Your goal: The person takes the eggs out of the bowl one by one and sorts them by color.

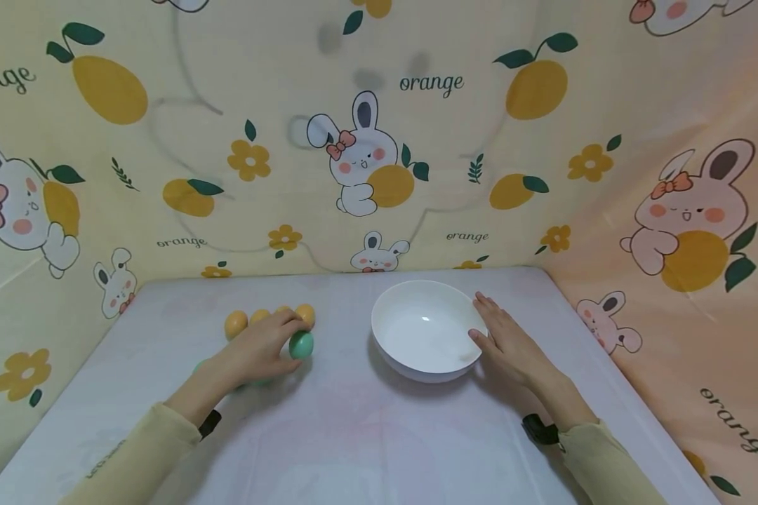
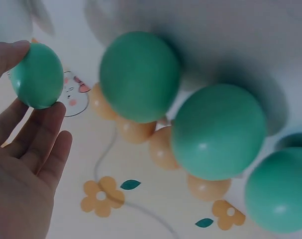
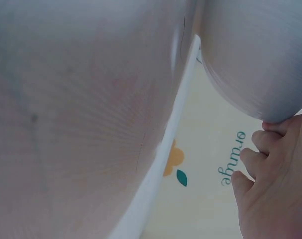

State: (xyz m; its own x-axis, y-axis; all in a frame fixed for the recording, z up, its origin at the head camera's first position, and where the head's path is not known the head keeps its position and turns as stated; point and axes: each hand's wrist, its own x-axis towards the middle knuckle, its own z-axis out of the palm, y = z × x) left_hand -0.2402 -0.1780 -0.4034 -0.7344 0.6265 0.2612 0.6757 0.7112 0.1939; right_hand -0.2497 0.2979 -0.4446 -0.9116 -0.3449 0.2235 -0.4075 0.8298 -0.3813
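My left hand (image 1: 262,347) pinches a green toy egg (image 1: 301,345) between thumb and fingertips, above the left half of the table. In the left wrist view, the held egg (image 2: 39,75) shows at the left, with several larger-looking green eggs (image 2: 219,132) on the table beside the hand. In the head view those are mostly hidden under the left hand and forearm. Behind the hand lies a row of orange eggs (image 1: 236,325). A white bowl (image 1: 426,330) stands right of centre. Against its right side rests my right hand (image 1: 512,344), fingers extended, thumb near the rim.
A pale cloth covers the table (image 1: 354,442). Behind and beside it hangs a curtain (image 1: 442,147) printed with rabbits and oranges. Dark straps (image 1: 540,429) sit on both wrists, below light sleeves.
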